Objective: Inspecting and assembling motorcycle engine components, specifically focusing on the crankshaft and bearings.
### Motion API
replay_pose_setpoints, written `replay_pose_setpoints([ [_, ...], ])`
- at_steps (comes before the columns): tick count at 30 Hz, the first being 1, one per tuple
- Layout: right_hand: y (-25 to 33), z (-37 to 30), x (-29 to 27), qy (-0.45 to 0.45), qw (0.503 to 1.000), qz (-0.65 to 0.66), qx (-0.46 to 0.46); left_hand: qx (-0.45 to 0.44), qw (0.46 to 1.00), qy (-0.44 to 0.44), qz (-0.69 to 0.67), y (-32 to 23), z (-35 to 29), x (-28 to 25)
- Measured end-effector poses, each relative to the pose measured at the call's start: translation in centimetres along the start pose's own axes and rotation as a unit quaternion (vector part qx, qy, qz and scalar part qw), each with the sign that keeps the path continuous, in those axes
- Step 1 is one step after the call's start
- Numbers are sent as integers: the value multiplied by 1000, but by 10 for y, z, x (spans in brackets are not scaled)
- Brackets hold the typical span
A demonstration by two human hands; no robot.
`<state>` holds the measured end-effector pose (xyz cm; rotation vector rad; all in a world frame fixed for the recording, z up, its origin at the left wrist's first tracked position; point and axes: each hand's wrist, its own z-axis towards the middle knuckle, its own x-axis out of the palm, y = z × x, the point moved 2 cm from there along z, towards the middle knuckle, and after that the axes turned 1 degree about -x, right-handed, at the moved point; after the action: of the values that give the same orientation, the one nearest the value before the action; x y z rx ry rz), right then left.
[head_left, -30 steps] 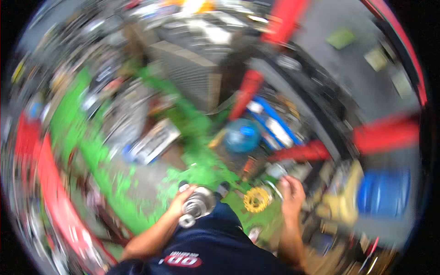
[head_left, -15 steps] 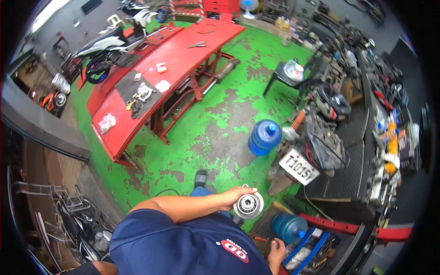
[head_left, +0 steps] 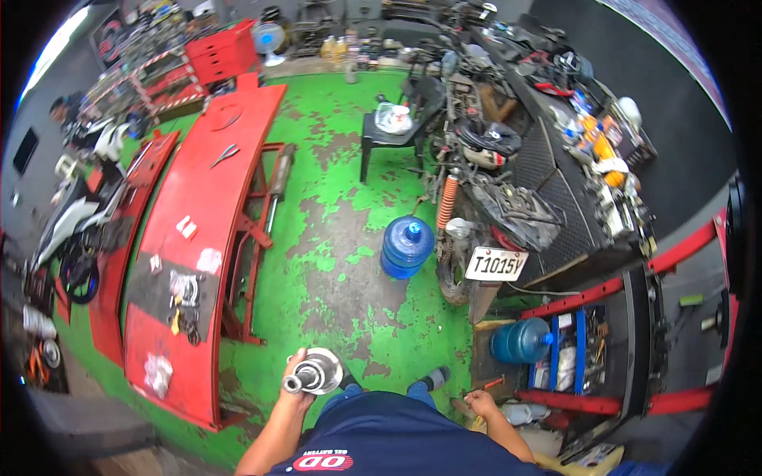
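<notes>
My left hand (head_left: 297, 389) is closed around a round metal part (head_left: 321, 371), raised at the lower middle of the view. It has a pale flat disc and a stubby shaft that points toward the near left. Most of my fingers are hidden under the disc. Out to the right, my right hand (head_left: 481, 403) hangs with its fingers loosely curled, and nothing shows in them. A thin tool with an orange handle (head_left: 490, 384) lies just beyond that hand; they overlap in view, and I see no grip on it.
A red lift table (head_left: 171, 238) runs along the left, bearing pliers (head_left: 225, 155) and small parts. Ahead stands a blue water jug (head_left: 406, 247). A partly stripped motorcycle (head_left: 468, 174) is at the right, near another jug (head_left: 516, 341) and a blue-edged tray (head_left: 580, 349). A dark stool (head_left: 381, 140) stands farther off.
My view has turned to the right, so the red table sits farther left. The metal part, still in my left hand, has tipped from its bearing face to its shaft side.
</notes>
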<state>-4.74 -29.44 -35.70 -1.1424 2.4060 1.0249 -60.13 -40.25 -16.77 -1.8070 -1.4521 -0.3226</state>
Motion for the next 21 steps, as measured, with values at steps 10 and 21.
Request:
replay_pose_setpoints([
  [10, 46, -15, 66, 26, 992, 103, 70, 66, 996, -37, -54, -90, -10, -65],
  [21, 180, -11, 48, -17, 998, 27, 63, 86, 992, 37, -80, -117, -12, -96],
])
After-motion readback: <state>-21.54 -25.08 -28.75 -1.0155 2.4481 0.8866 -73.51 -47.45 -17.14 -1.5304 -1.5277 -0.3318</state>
